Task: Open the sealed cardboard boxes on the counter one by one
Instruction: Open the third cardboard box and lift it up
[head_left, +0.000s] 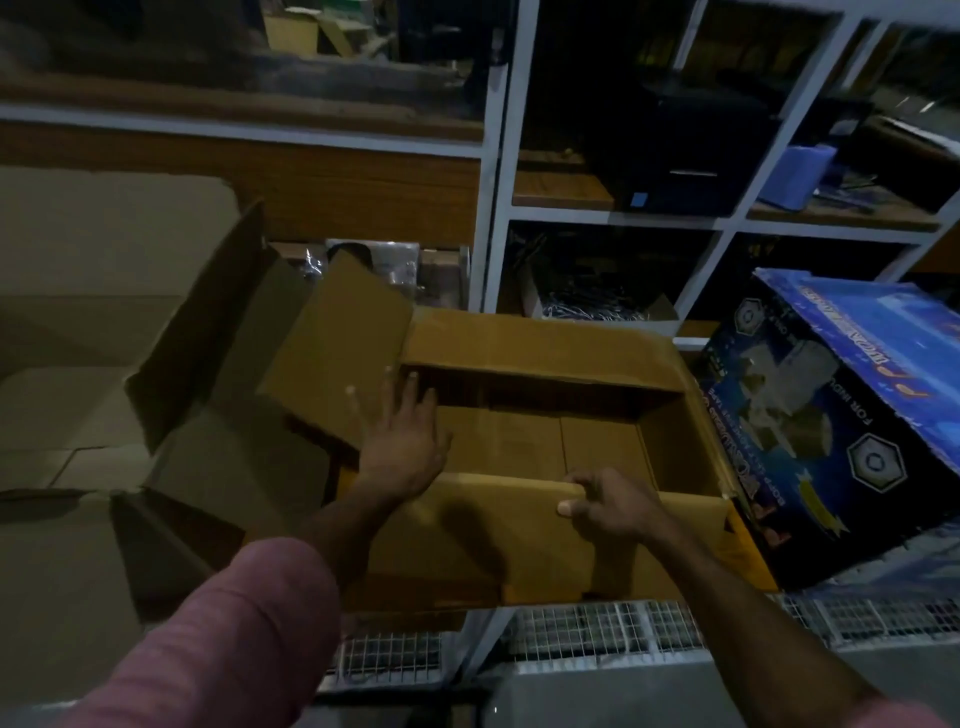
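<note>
Two hands work the open brown cardboard box (545, 415) at mid-frame, its long axis running left to right. The right hand (602, 501) pinches the near flap's (493, 530) edge at lower centre, while the left hand (402, 441), fingers straight, presses the left flap (332, 358), the nearer to it, which likely folds outward next.

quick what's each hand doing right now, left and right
Left hand: open, fingers straight on the box's left flap.
Right hand: gripping the near flap.
</note>
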